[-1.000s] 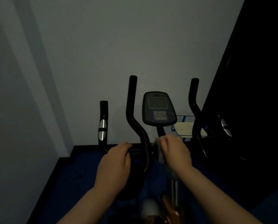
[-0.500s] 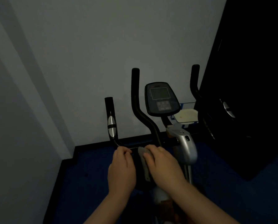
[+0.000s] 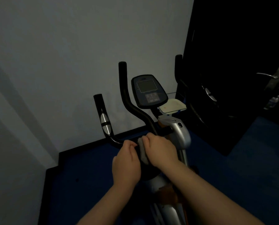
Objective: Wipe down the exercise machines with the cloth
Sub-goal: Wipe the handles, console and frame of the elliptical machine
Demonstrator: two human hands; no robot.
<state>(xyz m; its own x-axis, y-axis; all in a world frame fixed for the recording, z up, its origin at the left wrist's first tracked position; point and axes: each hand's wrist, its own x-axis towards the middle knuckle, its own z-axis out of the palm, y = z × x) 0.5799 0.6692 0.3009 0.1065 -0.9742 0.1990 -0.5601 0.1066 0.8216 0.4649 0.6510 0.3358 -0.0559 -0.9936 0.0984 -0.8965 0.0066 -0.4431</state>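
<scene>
An exercise bike (image 3: 180,135) stands in a dim corner, with a dark console (image 3: 149,91), black handlebars (image 3: 127,96) and a silver column. My right hand (image 3: 160,150) grips a grey cloth (image 3: 142,153) wrapped on the horizontal handlebar just left of the column. Beside it, my left hand (image 3: 126,163) has its fingers curled around the same bar, touching the cloth's left edge. The left grip with a silver sensor (image 3: 105,122) rises further left.
A pale wall stands close behind the bike. A black door (image 3: 236,62) with a metal handle (image 3: 267,76) fills the right side. A white tray (image 3: 172,106) sits behind the console. The floor (image 3: 86,176) is dark blue, and a water bottle (image 3: 273,101) shows at far right.
My right hand has carried the cloth from beside the column leftward onto the left handlebar, next to my left hand. My view has swung right and down.
</scene>
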